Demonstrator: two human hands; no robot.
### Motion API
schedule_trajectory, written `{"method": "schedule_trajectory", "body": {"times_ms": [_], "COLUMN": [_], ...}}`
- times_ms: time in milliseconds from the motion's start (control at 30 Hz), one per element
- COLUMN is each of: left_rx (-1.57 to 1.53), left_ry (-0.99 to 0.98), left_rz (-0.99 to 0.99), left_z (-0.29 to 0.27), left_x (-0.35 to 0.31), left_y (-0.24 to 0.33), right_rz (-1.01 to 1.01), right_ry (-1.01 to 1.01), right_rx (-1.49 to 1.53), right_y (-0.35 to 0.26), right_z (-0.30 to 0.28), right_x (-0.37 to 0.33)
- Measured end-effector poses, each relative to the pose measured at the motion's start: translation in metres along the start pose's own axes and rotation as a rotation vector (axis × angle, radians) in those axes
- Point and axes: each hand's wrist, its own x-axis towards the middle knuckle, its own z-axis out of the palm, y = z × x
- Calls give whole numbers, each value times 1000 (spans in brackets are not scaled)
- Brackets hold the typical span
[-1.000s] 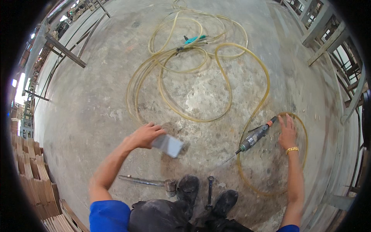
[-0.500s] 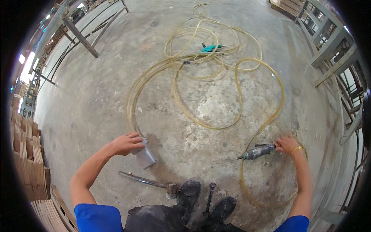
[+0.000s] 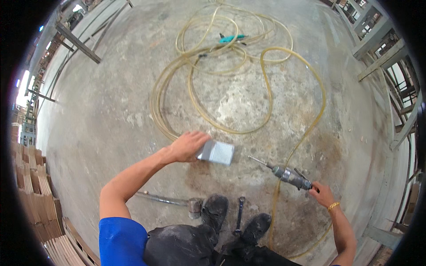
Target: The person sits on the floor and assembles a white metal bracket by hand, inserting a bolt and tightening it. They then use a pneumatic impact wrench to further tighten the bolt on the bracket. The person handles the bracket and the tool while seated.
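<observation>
My left hand point(image 3: 191, 145) is closed around one end of a flat grey-silver block with a finely ridged face point(image 3: 221, 153), held out over the floor. My right hand point(image 3: 323, 195) grips the rear end of a grey air-powered hand tool point(image 3: 289, 176) with a lever on its body. A thin, long bit sticks out of the tool and points up and left, toward the block; a gap separates the two. Behind the tool runs a yellowish clear air hose point(image 3: 322, 88), which bends down past my right forearm.
Hose coils spread across the concrete floor, with a teal hand tool point(image 3: 231, 39) among them. Near my shoes lie a hammer point(image 3: 168, 201) and a wrench point(image 3: 239, 215). Cardboard stacks point(image 3: 37, 190) stand at left, grey frames point(image 3: 379, 40) at right.
My left hand has swung right with the ridged block, whose ridged face now shows. My right hand has moved slightly left and down, and the tool's bit now tilts upward.
</observation>
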Motion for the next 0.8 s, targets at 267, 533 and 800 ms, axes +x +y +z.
{"method": "schedule_trajectory", "body": {"times_ms": [267, 533, 800], "left_rx": [-11, 34, 173], "left_ry": [-699, 297, 537], "left_rz": [-149, -506, -759], "left_z": [-18, -50, -68], "left_x": [-91, 55, 196], "left_y": [-36, -153, -196], "right_rz": [33, 229, 380], "right_ry": [186, 137, -224], "right_rx": [127, 144, -53], "right_y": [53, 44, -15], "right_z": [6, -36, -5], "right_x": [-13, -65, -144]}}
